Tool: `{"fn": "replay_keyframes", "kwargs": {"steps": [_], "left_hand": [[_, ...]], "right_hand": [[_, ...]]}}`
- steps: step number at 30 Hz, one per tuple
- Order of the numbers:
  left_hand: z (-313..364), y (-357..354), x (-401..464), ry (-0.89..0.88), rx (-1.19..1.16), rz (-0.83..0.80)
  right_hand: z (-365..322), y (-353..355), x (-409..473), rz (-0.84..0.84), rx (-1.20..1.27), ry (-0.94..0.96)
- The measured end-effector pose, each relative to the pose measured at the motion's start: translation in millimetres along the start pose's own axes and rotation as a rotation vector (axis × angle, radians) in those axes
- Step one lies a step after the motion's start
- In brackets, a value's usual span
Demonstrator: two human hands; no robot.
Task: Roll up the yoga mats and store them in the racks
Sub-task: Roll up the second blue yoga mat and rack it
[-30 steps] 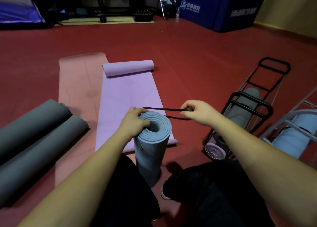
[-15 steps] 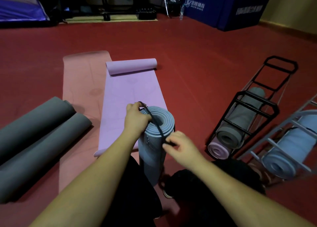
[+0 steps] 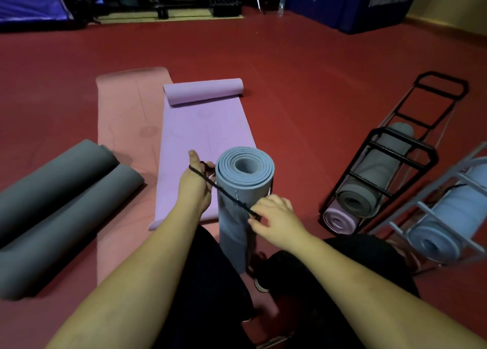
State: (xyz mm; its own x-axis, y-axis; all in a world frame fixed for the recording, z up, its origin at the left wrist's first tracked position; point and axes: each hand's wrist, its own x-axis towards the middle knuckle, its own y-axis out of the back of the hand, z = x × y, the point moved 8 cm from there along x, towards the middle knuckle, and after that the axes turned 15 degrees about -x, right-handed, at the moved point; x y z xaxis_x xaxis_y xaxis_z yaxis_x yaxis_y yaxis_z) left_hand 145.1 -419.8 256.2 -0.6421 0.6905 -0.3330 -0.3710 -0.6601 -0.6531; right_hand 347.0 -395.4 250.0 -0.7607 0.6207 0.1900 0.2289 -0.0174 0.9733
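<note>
**On the red floor, a blue roll gets its strap**

On the red floor (image 3: 303, 85) I see mats all around. Two gray rolls (image 3: 52, 203) lie side by side at the left. Next to them a pink mat (image 3: 123, 117) lies flat, and a purple mat (image 3: 208, 127) lies partly on top of it, with its far end rolled up. At the right a black rack (image 3: 395, 148) lies tilted, with a gray roll and a purple roll inside it. Just beside it a light rack (image 3: 448, 217) holds a blue roll. Dark blue pads (image 3: 355, 3) stand at the back of the room.

Between my knees stands the blue rolled mat (image 3: 242, 188), upright on its end, on the near end of the purple mat. A thin black strap (image 3: 224, 193) runs slanted across its near side.

My left hand (image 3: 196, 188) is against the left side of the roll near the top, with the thumb pointing up and the strap looped over it. I cannot tell how its fingers lie behind the roll. My right hand (image 3: 276, 217) is lower, at the right side of the roll. Its fingers (image 3: 254, 221) are pinching the lower end of the strap. Both arms reach forward from the bottom of the view, over my dark trousers.
</note>
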Motion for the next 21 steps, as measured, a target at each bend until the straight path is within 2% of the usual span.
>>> {"fn": "replay_keyframes", "kwargs": {"steps": [3,5,7,9,11,12,13,15,17,21], "left_hand": [[17.8,4.6,2.7,-0.226,0.72,-0.077],[20.9,7.9,7.4,-0.415,1.172,-0.2],[6.8,12.3,15.2,-0.528,1.532,-0.431],[-14.8,16.5,17.0,-0.687,1.818,-0.761],[-30.9,27.0,17.4,-0.815,2.045,-0.959],[-40.7,36.0,22.7,-0.79,2.17,-1.02],[-50.1,45.3,29.5,-0.684,2.291,-1.067],[-68.6,68.8,43.8,-0.345,2.416,-1.119],[-81.5,80.7,50.7,-0.037,2.404,-1.101],[-101.5,83.5,61.5,0.23,2.363,-0.995]], "right_hand": [[11.9,-6.7,6.7,-0.073,-0.07,0.016],[23.5,-12.5,8.0,-0.124,-0.108,0.026],[37.8,-22.7,6.7,-0.177,-0.132,0.025],[49.4,-38.5,2.6,-0.245,-0.172,0.034],[55.9,-56.8,-0.5,-0.307,-0.232,0.063],[58.4,-68.1,-1.3,-0.349,-0.252,0.073],[61.0,-75.9,-1.7,-0.386,-0.266,0.076],[67.3,-96.0,-3.4,-0.484,-0.275,0.066],[73.0,-119.5,-4.5,-0.593,-0.285,0.073],[84.9,-159.5,-8.2,-0.727,-0.224,0.06]]}}
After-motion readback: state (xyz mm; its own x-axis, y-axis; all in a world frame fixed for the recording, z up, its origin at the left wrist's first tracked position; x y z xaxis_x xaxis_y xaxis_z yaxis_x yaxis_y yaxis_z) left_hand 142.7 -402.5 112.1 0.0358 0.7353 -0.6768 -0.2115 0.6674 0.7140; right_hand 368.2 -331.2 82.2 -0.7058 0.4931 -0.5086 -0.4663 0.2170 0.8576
